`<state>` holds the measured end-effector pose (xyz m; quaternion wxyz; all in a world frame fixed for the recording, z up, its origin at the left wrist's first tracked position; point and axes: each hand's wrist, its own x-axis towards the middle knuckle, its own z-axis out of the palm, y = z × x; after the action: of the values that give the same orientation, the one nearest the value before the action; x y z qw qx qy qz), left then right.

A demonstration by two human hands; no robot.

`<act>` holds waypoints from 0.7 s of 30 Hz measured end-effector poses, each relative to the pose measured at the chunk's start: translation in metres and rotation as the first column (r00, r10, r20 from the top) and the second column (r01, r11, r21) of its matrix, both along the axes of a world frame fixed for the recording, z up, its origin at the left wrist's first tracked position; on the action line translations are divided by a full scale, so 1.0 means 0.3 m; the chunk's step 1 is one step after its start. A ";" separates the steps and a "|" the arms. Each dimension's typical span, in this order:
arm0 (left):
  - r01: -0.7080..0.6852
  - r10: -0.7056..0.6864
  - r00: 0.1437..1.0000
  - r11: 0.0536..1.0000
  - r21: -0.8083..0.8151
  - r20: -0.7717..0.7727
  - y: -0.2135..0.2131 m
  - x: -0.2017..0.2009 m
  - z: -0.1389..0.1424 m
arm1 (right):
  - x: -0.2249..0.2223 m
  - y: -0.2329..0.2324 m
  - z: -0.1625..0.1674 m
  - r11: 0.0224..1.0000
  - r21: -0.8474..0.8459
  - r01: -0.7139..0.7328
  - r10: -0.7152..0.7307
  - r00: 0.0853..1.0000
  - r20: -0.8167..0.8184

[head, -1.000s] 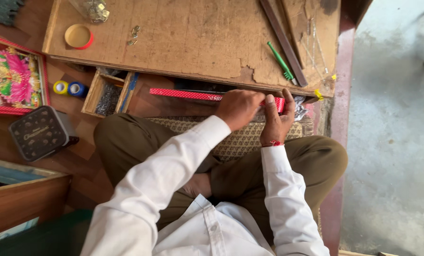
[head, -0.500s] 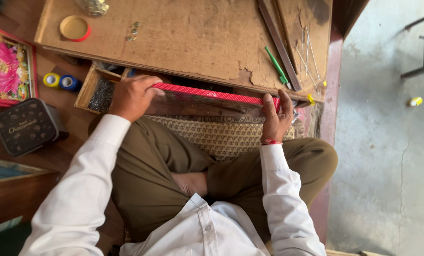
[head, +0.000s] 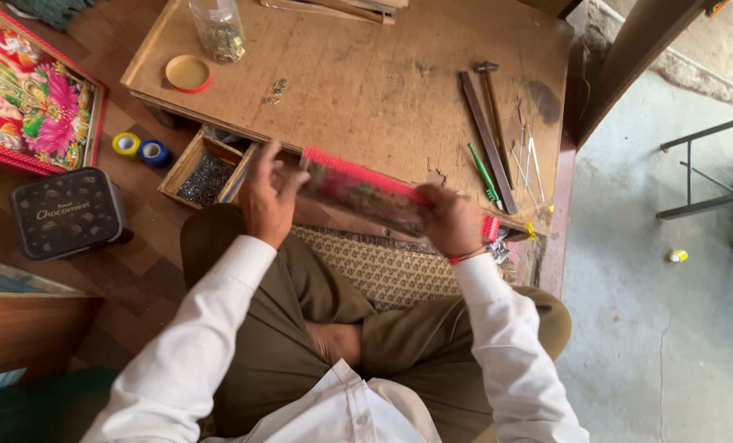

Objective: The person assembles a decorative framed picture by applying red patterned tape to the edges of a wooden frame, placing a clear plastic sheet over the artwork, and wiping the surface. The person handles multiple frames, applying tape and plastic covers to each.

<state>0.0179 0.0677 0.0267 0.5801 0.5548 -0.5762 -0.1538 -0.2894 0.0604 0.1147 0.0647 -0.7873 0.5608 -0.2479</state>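
Long red-edged frame strip (head: 366, 190) now lifted off counter (head: 358, 90) edge, tilted, blurred. Right hand (head: 453, 221) clamps its right end; left hand (head: 270, 197) slid inward, fingers loose, steadying left end. Work mid-turn.

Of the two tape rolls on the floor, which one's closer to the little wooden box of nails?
The blue tape roll. It lies right beside the wooden box, while the yellow tape roll sits on its far side, nearer the colourful framed picture.
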 end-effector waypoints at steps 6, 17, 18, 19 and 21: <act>0.454 -0.127 0.726 0.827 0.333 -0.676 0.018 -0.172 -0.159 | -0.093 -0.088 0.089 0.962 0.246 -0.119 -0.133 0.582 0.802; 0.624 -0.060 0.508 0.714 0.319 -0.859 -0.002 -0.164 -0.125 | -0.160 -0.097 -0.340 0.680 0.614 -0.401 -0.630 0.110 0.769; 0.620 -0.053 0.515 0.712 0.329 -0.856 -0.021 -0.167 -0.135 | -0.167 -0.078 -0.372 0.657 0.626 -0.420 -0.647 0.111 0.754; 0.615 -0.044 0.521 0.712 0.339 -0.852 -0.041 -0.172 -0.144 | -0.169 -0.065 -0.400 0.666 0.619 -0.417 -0.642 0.101 0.760; 0.612 -0.036 0.538 0.703 0.362 -0.842 -0.082 -0.178 -0.157 | -0.156 -0.053 -0.443 0.684 0.601 -0.412 -0.631 0.079 0.772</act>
<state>-0.0354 0.0433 -0.0204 0.5097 0.4601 -0.2745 -0.6732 -0.3363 0.0445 -0.0183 0.7012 -0.2503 0.4713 -0.4729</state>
